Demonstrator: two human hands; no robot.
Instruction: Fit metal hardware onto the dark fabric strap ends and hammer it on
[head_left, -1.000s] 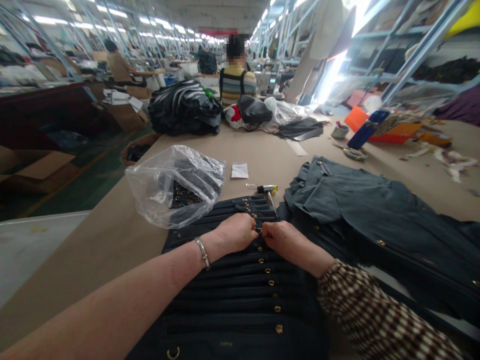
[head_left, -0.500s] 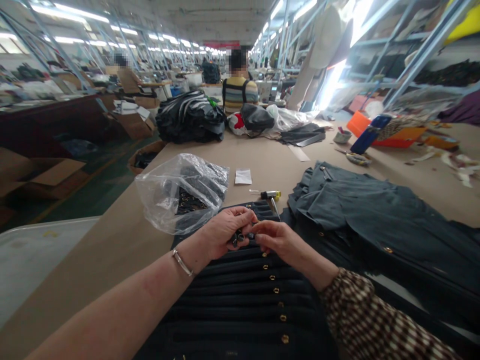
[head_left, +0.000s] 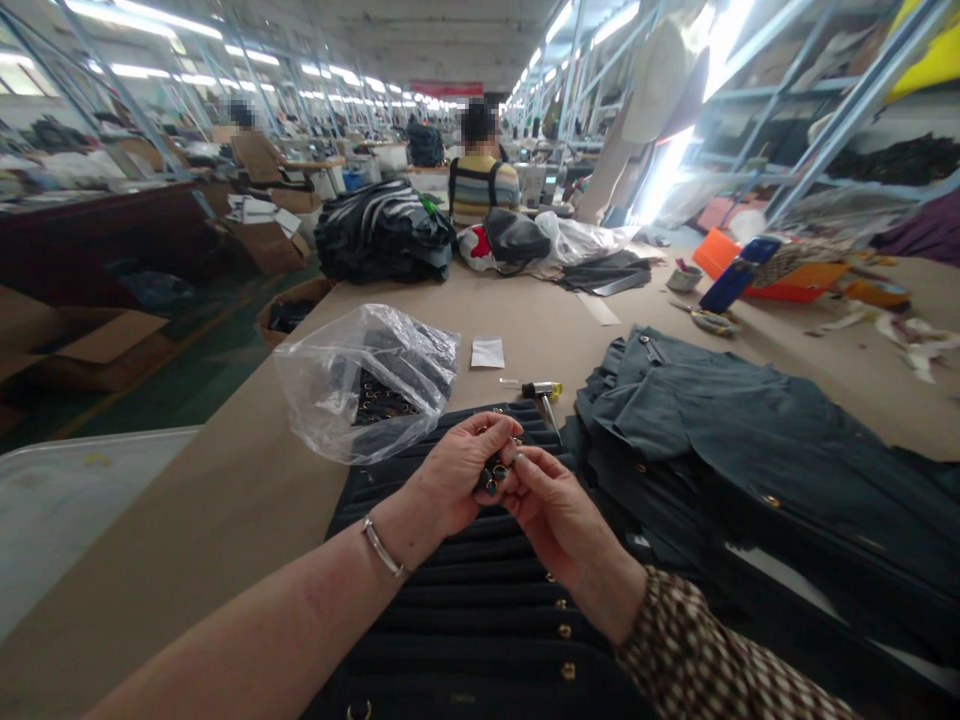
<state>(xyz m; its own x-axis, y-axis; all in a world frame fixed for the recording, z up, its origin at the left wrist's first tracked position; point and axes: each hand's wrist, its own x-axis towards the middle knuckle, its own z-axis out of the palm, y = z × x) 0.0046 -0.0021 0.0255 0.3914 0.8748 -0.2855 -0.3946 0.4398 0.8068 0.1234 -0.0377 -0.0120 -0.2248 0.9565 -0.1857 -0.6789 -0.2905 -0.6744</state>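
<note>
My left hand [head_left: 463, 462], with a bracelet on its wrist, is closed around several small black pieces with gold rings [head_left: 492, 477]. Against its fingertips, my right hand [head_left: 561, 512] pinches at a small part that the fingers mostly hide. Both hands are above a stack of dark fabric pieces [head_left: 442, 655], layered in strips with gold-coloured metal fittings down the right side. Just past the hands lies a screwdriver-like tool with a black and yellow handle [head_left: 541, 389]. A clear plastic bag [head_left: 322, 400] holding more black pieces with gold rings lies beyond my left hand.
Dark garments [head_left: 750, 430] are heaped on the right of the table [head_left: 247, 500]. A small white paper [head_left: 487, 352] lies near the bag. Farther back are a dark fabric pile [head_left: 382, 235], an orange box [head_left: 795, 285] and a seated person [head_left: 484, 185].
My hands have drawn closer together and shifted slightly right. The right hand has turned so its fingers reach up to the left fingertips. The left hand still holds the black pieces.
</note>
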